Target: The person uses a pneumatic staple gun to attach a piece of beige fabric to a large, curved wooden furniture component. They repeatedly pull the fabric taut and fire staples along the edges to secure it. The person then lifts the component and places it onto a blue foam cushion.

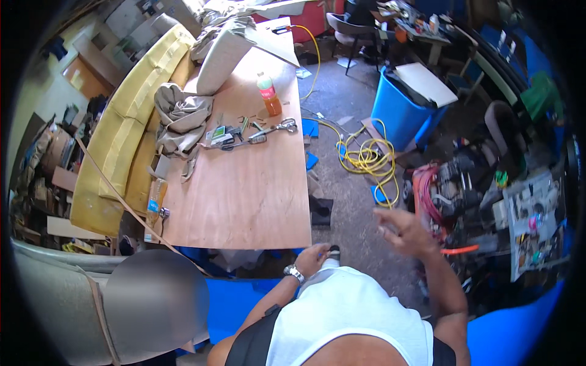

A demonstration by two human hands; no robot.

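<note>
My left hand [312, 259], with a metal watch at its wrist, is low beside the near right corner of the wooden table [244, 201]. Its fingers are bunched too closely to show whether they grip anything. Out to the right, my right hand [406, 233] is raised over the floor, its fingers apart and loosely bent, holding nothing. On the table lie scissors [285, 126], a dark-handled tool [241, 143] and small loose pieces. A bottle of orange-brown liquid [269, 97] stands behind them. Crumpled beige fabric [181, 116] lies along the left edge.
Long yellow foam [119, 140] leans left of the table. A thin wooden strip [116, 189] slants across the near left corner. To the right are a coiled yellow cord [369, 155], a blue bin [397, 113] and a machine with a red hose [430, 195]. A chair [353, 29] stands farther back.
</note>
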